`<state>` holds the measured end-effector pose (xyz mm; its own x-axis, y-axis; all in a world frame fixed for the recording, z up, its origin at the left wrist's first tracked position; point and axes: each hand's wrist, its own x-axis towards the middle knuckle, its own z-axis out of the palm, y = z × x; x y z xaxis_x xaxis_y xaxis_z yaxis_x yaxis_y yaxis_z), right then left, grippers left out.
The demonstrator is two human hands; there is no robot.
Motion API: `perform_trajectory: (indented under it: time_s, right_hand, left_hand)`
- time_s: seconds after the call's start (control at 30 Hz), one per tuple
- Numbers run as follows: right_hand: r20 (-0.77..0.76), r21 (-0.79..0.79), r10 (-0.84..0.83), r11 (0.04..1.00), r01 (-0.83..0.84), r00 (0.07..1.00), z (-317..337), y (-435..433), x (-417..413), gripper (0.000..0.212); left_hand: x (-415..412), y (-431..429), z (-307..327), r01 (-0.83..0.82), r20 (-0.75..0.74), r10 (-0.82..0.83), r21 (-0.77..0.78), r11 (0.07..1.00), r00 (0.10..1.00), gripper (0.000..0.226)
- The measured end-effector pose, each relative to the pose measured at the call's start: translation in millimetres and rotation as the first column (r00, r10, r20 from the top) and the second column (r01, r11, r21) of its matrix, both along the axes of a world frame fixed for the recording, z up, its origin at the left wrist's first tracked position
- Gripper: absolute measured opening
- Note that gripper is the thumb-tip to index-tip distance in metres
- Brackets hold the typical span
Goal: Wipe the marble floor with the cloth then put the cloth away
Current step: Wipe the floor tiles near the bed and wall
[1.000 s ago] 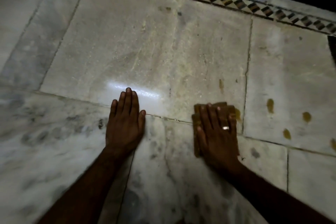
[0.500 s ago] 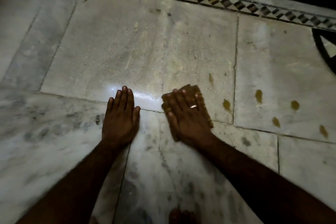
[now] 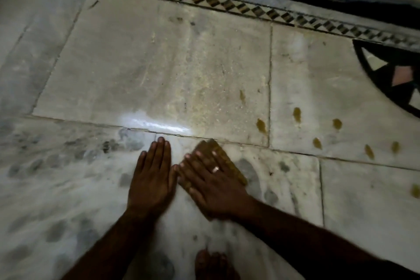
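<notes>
A folded yellow-brown cloth (image 3: 229, 161) lies flat on the marble floor (image 3: 159, 70). My right hand (image 3: 211, 179), with a ring on one finger, presses palm-down on the cloth and covers most of it; only its far and right edges show. My left hand (image 3: 152, 175) rests flat on the bare floor just left of the cloth, fingers together, holding nothing. The two hands nearly touch. Several yellowish stains (image 3: 261, 125) dot the slabs to the right.
A patterned inlay border (image 3: 227, 4) runs along the far edge, with a dark strip and wall beyond. A black mosaic motif (image 3: 391, 75) sits at the right. My bare foot (image 3: 213, 263) shows at the bottom. A bright light reflection (image 3: 156, 125) lies ahead of my hands.
My right hand slid the cloth leftward across the floor until it is next to my left hand. The left hand stayed planted; the view shifted right.
</notes>
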<state>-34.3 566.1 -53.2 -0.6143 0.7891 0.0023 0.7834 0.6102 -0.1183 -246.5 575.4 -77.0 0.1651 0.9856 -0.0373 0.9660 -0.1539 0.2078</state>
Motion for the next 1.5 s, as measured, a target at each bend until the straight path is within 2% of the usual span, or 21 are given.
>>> perform_trajectory:
  time_s: [0.03, 0.2, 0.4, 0.47, 0.57, 0.7, 0.8, 0.9, 1.03, 1.13, 1.2, 1.27, 1.4, 1.47, 1.5]
  right_hand:
    - [0.015, 0.007, -0.021, 1.0, 0.021, 1.0, -0.7, 13.7, 3.4, 0.059]
    - [0.079, -0.008, -0.384, 0.922, 0.386, 0.92, 8.2, 27.8, 63.2, 0.06]
    - [0.074, 0.019, -0.577, 0.816, 0.578, 0.813, 9.5, -40.9, 107.7, 0.058]
    - [0.069, 0.036, -0.546, 0.838, 0.545, 0.835, 9.5, -72.3, 102.3, 0.06]
    - [0.08, 0.015, -0.396, 0.918, 0.397, 0.915, 5.1, -101.2, 90.3, 0.062]
    - [0.101, 0.005, -0.219, 0.976, 0.22, 0.97, 4.4, -81.6, 98.2, 0.062]
    - [0.115, 0.0, -0.253, 0.967, 0.254, 0.961, 7.4, -53.9, 119.0, 0.058]
    - [0.114, 0.004, -0.478, 0.877, 0.481, 0.871, 8.6, -39.7, 152.9, 0.056]
    - [0.183, -0.071, -0.754, 0.63, 0.774, 0.631, 8.6, -63.9, 195.4, 0.063]
    - [0.166, -0.04, -0.873, 0.459, 0.888, 0.458, 2.4, -102.3, 188.2, 0.065]
    - [0.158, 0.0, -0.897, 0.419, 0.908, 0.414, -0.4, -125.9, 171.8, 0.064]
    - [0.152, 0.014, -0.866, 0.483, 0.875, 0.476, -0.8, -139.1, 153.0, 0.064]
    - [0.122, -0.025, -0.703, 0.703, 0.71, 0.701, 0.1, -133.6, 126.3, 0.065]
    - [0.12, -0.075, -0.624, 0.77, 0.634, 0.772, 2.1, -116.0, 119.7, 0.067]
    - [0.123, -0.092, -0.583, 0.799, 0.594, 0.803, 2.6, -104.3, 117.7, 0.068]
  left_hand:
    - [1.6, -2.0, -0.3, -0.019, 0.004, 0.019, -0.005, 1.0, 1.0, 0.065]
    - [14.9, -5.8, 5.3, -0.049, 0.006, 0.05, -0.058, 0.997, 0.999, 0.072]
    - [48.2, -19.3, 10.4, 0.032, 0.047, -0.027, -0.094, 0.995, 0.999, 0.077]
    - [67.3, -23.0, 12.9, 0.056, 0.069, -0.049, -0.106, 0.993, 0.996, 0.077]
    - [98.9, -24.0, 13.9, 0.173, 0.077, -0.166, -0.092, 0.981, 0.983, 0.074]
    - [110.7, -11.2, 13.3, 0.275, 0.053, -0.271, -0.093, 0.957, 0.961, 0.071]
    - [105.1, -3.5, 10.1, 0.296, 0.046, -0.294, -0.062, 0.953, 0.955, 0.071]
    - [105.5, -4.7, 7.0, 0.294, 0.052, -0.292, -0.044, 0.955, 0.955, 0.069]
    - [106.8, -8.4, 5.3, 0.273, 0.064, -0.271, -0.023, 0.962, 0.961, 0.069]
    - [109.5, -10.1, 4.9, 0.276, 0.063, -0.275, 0.002, 0.961, 0.959, 0.068]
    - [111.5, -11.4, 4.8, 0.263, 0.065, -0.263, 0.011, 0.965, 0.963, 0.067]
    - [111.6, -11.7, 4.4, 0.254, 0.072, -0.254, 0.015, 0.967, 0.964, 0.067]
    - [109.9, -9.7, 4.9, 0.27, 0.097, -0.266, -0.028, 0.962, 0.959, 0.067]
    - [110.0, -6.0, 9.6, 0.254, 0.173, -0.239, -0.074, 0.964, 0.956, 0.067]
    - [110.1, -2.8, 14.7, 0.226, 0.261, -0.194, -0.099, 0.969, 0.946, 0.067]
